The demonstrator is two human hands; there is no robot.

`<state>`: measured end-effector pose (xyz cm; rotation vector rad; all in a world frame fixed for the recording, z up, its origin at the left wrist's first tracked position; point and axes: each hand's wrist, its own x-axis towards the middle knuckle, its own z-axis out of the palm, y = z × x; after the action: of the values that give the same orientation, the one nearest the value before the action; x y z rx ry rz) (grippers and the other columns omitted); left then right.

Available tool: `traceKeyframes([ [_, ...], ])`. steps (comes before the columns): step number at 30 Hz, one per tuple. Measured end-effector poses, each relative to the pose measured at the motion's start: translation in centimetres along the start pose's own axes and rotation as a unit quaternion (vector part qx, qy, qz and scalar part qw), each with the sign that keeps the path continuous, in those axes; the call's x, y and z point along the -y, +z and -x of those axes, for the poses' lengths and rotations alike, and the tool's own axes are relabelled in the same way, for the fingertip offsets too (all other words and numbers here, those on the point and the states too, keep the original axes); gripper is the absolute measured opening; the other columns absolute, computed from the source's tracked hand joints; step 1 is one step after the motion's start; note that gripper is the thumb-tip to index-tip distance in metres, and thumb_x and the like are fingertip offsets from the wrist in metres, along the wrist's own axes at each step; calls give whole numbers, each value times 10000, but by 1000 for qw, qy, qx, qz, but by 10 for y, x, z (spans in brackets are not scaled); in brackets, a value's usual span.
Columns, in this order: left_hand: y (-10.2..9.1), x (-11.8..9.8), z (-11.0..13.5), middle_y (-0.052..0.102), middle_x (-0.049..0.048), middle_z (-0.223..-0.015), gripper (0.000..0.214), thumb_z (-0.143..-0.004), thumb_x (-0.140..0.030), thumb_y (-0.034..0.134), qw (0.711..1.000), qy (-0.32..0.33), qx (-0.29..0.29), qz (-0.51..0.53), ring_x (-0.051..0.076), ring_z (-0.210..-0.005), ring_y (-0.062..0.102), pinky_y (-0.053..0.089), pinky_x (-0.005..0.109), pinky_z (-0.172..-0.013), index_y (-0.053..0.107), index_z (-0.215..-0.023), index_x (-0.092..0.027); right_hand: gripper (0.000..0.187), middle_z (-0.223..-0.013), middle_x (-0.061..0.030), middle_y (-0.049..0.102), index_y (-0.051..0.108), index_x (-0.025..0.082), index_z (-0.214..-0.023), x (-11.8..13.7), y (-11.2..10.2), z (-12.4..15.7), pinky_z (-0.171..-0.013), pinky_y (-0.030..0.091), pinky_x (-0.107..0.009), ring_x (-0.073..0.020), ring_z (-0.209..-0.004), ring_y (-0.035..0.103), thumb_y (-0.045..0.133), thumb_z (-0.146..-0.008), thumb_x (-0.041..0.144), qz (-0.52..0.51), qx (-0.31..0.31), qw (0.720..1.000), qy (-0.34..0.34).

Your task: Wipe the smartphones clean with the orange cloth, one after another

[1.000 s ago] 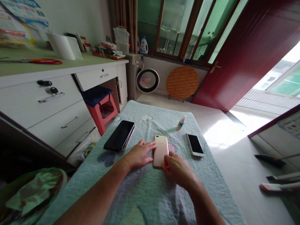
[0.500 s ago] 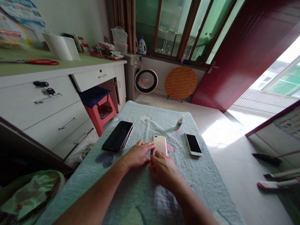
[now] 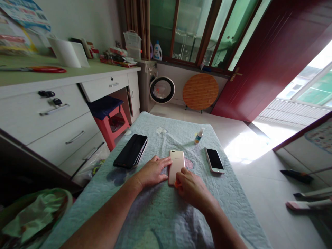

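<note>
A gold smartphone (image 3: 176,162) lies back up on the cloth, its camera at the far end. My left hand (image 3: 155,170) has its fingers stretched out, with fingertips and thumb touching the phone's left edge. Closed over the lower right of the phone, my right hand (image 3: 190,183) pinches a small orange piece (image 3: 177,184), mostly hidden by the fingers, against the phone's back. To the left is a stack of dark-screened phones (image 3: 131,151). A white phone (image 3: 214,160) rests screen up on the right, and a small spray bottle (image 3: 199,136) stands behind it.
A pale blue quilted cloth (image 3: 166,221) covers the table. On the left are a white desk with drawers (image 3: 59,121) and a red stool (image 3: 114,126). A bin (image 3: 38,214) sits at the lower left. The washing machine door (image 3: 162,90) stands open at the back.
My right hand has slid right across the lower part of the phone, uncovering more of its back and the orange piece. My left hand stays at the phone's left edge.
</note>
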<state>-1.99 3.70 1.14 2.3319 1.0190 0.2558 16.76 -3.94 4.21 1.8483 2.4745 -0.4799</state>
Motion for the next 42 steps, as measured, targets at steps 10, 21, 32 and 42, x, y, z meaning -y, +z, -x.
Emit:
traceKeyframes([
  [10,1,3,1,395,-41,-1478,660,-755,-292,627,1000,1,-5,5,260,-1157,455,318,377,-1032,430,-1384,-301,96,-834,-24,595,586,177,-793,-28,-5,5,-594,271,-234,-112,-701,522,500,-791,133,-7,11,1000,28],
  [21,-2,-2,-3,552,45,-1341,464,-768,-219,613,998,14,-50,33,239,-1200,492,323,348,-1044,581,-1231,-227,48,-714,0,578,528,182,-832,-57,-4,-5,-575,231,-243,-124,-645,465,486,-810,193,-39,-133,981,136],
  [32,0,-4,-5,642,78,-1070,380,-781,-341,606,930,-113,-43,346,130,-698,606,473,253,-642,597,-1114,-156,144,-965,-63,588,677,208,-867,-51,-8,-4,-788,299,-317,-219,-950,484,543,-828,244,-7,-210,964,162],
  [42,-4,-7,-4,595,59,-1109,351,-768,-301,658,859,-147,-12,491,164,-945,614,473,245,-737,558,-1088,-196,206,-879,-69,646,650,214,-897,-13,6,-13,-778,350,-318,-227,-879,508,444,-884,208,-7,-166,978,127],
])
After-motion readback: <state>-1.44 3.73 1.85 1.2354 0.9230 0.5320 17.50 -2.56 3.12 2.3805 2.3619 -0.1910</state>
